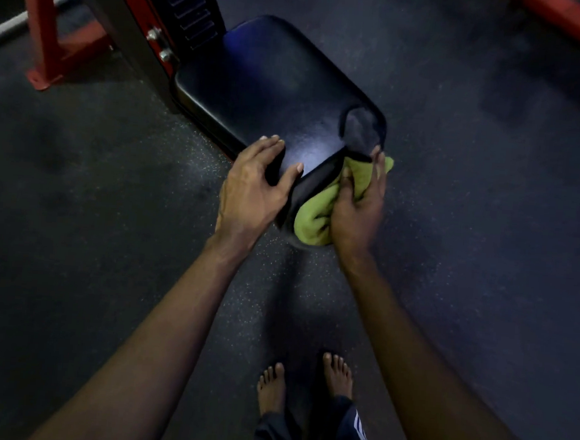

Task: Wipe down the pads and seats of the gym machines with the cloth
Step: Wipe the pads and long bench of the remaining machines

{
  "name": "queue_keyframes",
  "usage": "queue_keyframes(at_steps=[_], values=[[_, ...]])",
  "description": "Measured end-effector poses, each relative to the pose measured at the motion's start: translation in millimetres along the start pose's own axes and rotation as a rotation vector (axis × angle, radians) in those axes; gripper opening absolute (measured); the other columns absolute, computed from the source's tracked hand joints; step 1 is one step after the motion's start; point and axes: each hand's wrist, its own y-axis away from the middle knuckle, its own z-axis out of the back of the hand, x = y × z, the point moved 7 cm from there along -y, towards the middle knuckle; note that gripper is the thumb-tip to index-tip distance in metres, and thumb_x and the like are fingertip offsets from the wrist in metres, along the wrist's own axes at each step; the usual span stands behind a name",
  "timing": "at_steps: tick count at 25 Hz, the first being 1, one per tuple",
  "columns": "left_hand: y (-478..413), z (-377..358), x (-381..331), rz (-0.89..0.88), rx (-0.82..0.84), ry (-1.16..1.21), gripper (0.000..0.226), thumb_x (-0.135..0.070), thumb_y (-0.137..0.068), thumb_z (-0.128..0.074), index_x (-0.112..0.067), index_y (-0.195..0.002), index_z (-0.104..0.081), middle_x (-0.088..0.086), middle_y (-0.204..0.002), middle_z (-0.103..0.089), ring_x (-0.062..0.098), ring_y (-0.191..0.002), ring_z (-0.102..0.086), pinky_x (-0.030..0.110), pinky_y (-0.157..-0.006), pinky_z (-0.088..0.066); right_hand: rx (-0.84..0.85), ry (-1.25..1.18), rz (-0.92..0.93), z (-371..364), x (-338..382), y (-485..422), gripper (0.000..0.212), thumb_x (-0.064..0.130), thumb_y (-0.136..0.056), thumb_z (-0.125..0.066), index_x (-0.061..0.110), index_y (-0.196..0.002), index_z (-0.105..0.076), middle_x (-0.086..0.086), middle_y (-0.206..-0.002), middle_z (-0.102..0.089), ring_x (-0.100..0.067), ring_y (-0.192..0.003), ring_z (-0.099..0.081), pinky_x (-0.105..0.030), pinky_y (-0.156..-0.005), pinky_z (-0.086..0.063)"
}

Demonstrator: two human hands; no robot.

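R hand (358,204) has the bunched yellow-green terry cloth (316,218) clasped, thumb and fingers round it, pressing it vs the near front edge of the black padded vinyl seat (256,90). L hand (253,183) clamps the seat's near left corner, thumb on top, fingers along the side edge, prob. to steady things. Just beyond the R fingertips, at the near right corner, a grey worn patch (360,132) breaks the cover. Further out: red steel frame (44,31) off the seat's far left, dark speckled rubber floor (486,233) all round, bare feet (304,382) on it.

Risks, as I read it: the cloth cd snag the rim of that patch & widen the damage if dragged hard across it. It's wadded up, so little of it meets the pad, and the edge may end up wiped in streaks. Can't tell if it's wet. If so, drips + bare feet = a slip.
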Motion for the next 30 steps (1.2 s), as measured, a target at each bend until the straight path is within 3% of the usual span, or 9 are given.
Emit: queue_keyframes(at_steps=[3,6,12,14,18,20,22,26,30], values=[[-6,-3,-13,-0.051,0.030,-0.089,0.054,-0.049,-0.092,-0.065,-0.015,-0.134,-0.064,-0.003,-0.136,-0.058,0.011,-0.130,-0.045,0.012,-0.105,-0.032,0.003,-0.080,-0.085,7,-8,-32,0.053,0.030,-0.097,-0.061,0.016,-0.148,-0.052,-0.006,-0.150,-0.053,-0.011,-0.138,-0.047,-0.023,-0.115,-0.038],[-20,-10,-22,-0.130,0.068,-0.169,0.051,-0.048,-0.093,-0.063,-0.015,-0.131,-0.066,-0.004,-0.129,-0.061,0.014,-0.125,-0.048,0.015,-0.099,-0.035,0.013,-0.126,-0.256,11,-16,-60,0.050,0.039,-0.093,-0.060,0.008,-0.132,-0.063,-0.008,-0.125,-0.069,-0.021,-0.117,-0.065,-0.044,-0.104,-0.051],[-63,-26,-36,-0.080,0.108,-0.232,0.055,-0.052,-0.093,-0.061,-0.014,-0.132,-0.064,0.005,-0.122,-0.059,0.022,-0.114,-0.049,0.038,-0.100,-0.044,0.196,-0.074,-0.270,27,-13,-89,0.009,0.028,-0.098,-0.065,0.020,-0.098,-0.069,0.002,-0.094,-0.072,-0.018,-0.093,-0.069,-0.048,-0.093,-0.057],[-73,-33,-37,-0.044,0.108,-0.266,0.061,-0.056,-0.091,-0.060,-0.015,-0.135,-0.062,0.006,-0.125,-0.056,0.024,-0.115,-0.048,0.042,-0.100,-0.043,0.239,-0.044,-0.291,22,-7,-111,0.018,0.038,-0.094,-0.065,0.021,-0.092,-0.069,0.001,-0.089,-0.072,-0.019,-0.089,-0.070,-0.051,-0.090,-0.058],[-85,-45,-42,-0.027,0.085,-0.347,0.067,-0.062,-0.090,-0.057,-0.017,-0.139,-0.058,0.004,-0.132,-0.055,0.026,-0.118,-0.047,0.042,-0.100,-0.039,0.349,0.057,-0.257,20,-21,-118,0.035,0.046,-0.092,-0.064,0.015,-0.108,-0.071,-0.002,-0.099,-0.074,-0.020,-0.094,-0.071,-0.045,-0.089,-0.057],[-102,-49,-43,0.016,0.117,-0.379,0.070,-0.065,-0.089,-0.057,-0.018,-0.141,-0.057,0.002,-0.138,-0.053,0.026,-0.124,-0.045,0.043,-0.103,-0.036,0.390,-0.025,-0.298,17,-19,-137,0.022,0.033,-0.097,-0.065,0.015,-0.086,-0.069,0.001,-0.078,-0.070,-0.010,-0.071,-0.069,-0.036,-0.071,-0.057],[-123,-55,-45,0.067,0.170,-0.404,0.072,-0.066,-0.086,-0.060,-0.017,-0.139,-0.059,0.000,-0.140,-0.052,0.025,-0.129,-0.044,0.045,-0.106,-0.033,0.470,-0.040,-0.354,13,-15,-151,0.028,0.025,-0.099,-0.064,0.018,-0.073,-0.061,0.006,-0.061,-0.060,-0.002,-0.050,-0.057,-0.026,-0.055,-0.045],[-134,-57,-50,0.096,0.212,-0.413,0.071,-0.064,-0.085,-0.064,-0.015,-0.137,-0.061,0.000,-0.141,-0.053,0.024,-0.130,-0.048,0.045,-0.108,-0.034,0.651,0.066,-0.296,24,-12,-155,0.021,0.030,-0.098,-0.066,0.010,-0.094,-0.073,-0.003,-0.081,-0.075,-0.017,-0.071,-0.071,-0.033,-0.067,-0.056],[-143,-53,-49,0.061,0.179,-0.419,0.055,-0.058,-0.087,-0.066,-0.017,-0.124,-0.071,0.000,-0.125,-0.065,0.020,-0.120,-0.058,0.042,-0.105,-0.040,0.779,0.247,-0.246,-11,19,-192,0.022,0.038,-0.096,-0.065,0.018,-0.097,-0.075,-0.003,-0.090,-0.076,-0.022,-0.085,-0.073,-0.039,-0.084,-0.059]])
